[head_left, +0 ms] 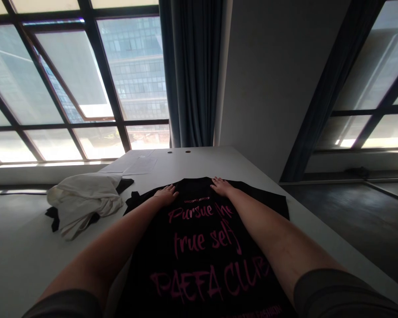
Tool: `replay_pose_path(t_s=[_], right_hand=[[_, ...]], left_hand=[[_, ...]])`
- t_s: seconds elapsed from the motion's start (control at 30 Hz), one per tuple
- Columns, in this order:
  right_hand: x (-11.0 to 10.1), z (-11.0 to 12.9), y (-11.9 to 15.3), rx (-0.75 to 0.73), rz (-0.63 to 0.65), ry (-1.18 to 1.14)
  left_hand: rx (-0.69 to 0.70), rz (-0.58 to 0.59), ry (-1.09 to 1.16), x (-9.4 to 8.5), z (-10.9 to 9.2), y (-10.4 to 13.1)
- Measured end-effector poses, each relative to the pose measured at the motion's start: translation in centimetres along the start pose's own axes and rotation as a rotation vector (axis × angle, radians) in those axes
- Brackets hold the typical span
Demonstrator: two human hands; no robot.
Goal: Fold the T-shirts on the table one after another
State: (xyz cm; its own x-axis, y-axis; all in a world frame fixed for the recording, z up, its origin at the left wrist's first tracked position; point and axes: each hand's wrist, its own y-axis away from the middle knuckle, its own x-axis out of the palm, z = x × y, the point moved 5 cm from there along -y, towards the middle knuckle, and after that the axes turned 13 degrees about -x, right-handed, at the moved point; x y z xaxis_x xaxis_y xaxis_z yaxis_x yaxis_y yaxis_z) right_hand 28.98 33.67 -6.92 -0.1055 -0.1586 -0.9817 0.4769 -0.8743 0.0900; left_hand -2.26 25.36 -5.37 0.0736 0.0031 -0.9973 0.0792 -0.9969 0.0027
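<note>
A black T-shirt [192,254] with pink lettering lies spread on the white table, its collar end away from me. My left hand [166,194] rests flat on the shirt near its left shoulder, fingers stretched out. On the other side of the neckline, my right hand [221,186] lies flat near the right shoulder, fingers apart. Both arms reach forward over the shirt, and the right forearm covers part of the print. The left sleeve is bunched a little, while the right sleeve lies out toward the table's right edge.
A crumpled pile of light and black clothing [86,198] sits on the table [252,174] to the left. Papers [141,165] lie farther back, near two small round spots on the tabletop. Beyond stand windows, a dark curtain [194,75] and a wall.
</note>
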Motion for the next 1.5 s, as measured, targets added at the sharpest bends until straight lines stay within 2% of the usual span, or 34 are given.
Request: replay_pose_path(t_s=[0.1,0.2,0.37,0.57,0.73,0.9,1.07,1.23,1.33,1.43,1.5], right_hand=[[0.1,0.0,0.2,0.011,-0.007,0.018],[0.2,0.1,0.3,0.019,-0.021,0.031],[0.3,0.1,0.5,0.028,-0.051,0.044],[0.3,0.1,0.7,0.032,-0.068,0.042],[0.3,0.0,0.6,0.035,-0.055,0.036],[0.2,0.0,0.3,0.062,-0.013,0.036],[-0.1,-0.4,-0.5,0.088,0.005,0.029],[-0.3,-1.0,-1.1,0.113,-0.067,0.032],[-1.1,-2.2,-0.3,0.187,-0.165,0.062],[-2.4,-4.6,1.4,0.288,-0.220,0.091],[-3.2,-6.4,2.4,0.296,-0.209,0.100]], left_hand=[[0.012,0.023,-0.001,0.4,2.5,0.2],[0.012,0.039,0.002,0.5,3.0,-0.2],[-0.080,0.068,0.010,-0.1,1.8,-1.3],[-0.201,0.137,0.002,-1.2,-0.9,-2.7],[-0.156,0.111,0.008,-0.5,-2.8,-2.8],[-0.133,0.105,0.043,0.5,-2.7,-2.9],[-0.185,0.125,0.039,0.3,-2.9,-4.9],[-0.185,0.088,0.046,0.1,-3.3,-6.3],[-0.176,0.010,0.054,-0.7,-2.2,-6.2],[-0.192,-0.037,0.039,-1.8,0.6,-5.8],[-0.189,-0.024,0.026,-2.4,2.7,-5.7]])
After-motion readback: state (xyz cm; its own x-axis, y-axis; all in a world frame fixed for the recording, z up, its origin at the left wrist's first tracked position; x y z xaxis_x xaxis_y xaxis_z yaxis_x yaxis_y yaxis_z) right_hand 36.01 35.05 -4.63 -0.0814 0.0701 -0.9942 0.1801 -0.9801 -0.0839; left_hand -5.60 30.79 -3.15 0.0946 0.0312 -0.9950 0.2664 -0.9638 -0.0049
